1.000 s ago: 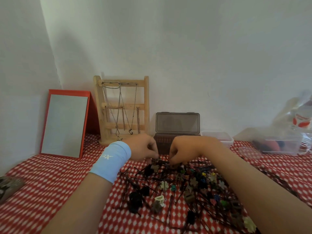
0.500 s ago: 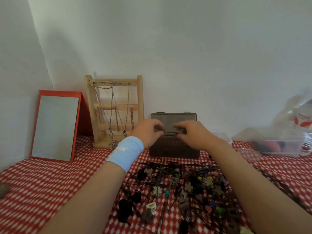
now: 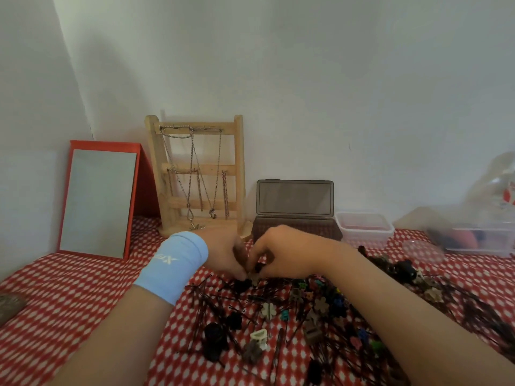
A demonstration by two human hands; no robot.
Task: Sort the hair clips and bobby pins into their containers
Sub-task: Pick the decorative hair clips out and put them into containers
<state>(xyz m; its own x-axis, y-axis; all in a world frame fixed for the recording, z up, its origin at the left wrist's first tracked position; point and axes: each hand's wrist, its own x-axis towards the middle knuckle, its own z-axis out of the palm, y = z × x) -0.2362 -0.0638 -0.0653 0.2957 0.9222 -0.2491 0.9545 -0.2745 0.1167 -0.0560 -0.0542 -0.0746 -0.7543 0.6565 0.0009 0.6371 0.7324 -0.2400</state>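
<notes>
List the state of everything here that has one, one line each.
Smoky dark plastic box: lid open, standing upright.
Clear rectangular plastic tub: appears uncovered.
Wooden ladder-shaped jewellery stand: upright, chains hanging.
Red-framed mirror: propped, leaning back.
Mixed pile of bobby pins and hair clips: unsorted.
Left hand: fingers curled at the pile; grip hidden.
Right hand: fingers curled at the pile; grip hidden.

head cam | 1 view | faces fwd-down — tabletop (image 3: 55, 288) close | wall (image 3: 306, 79) behind
</notes>
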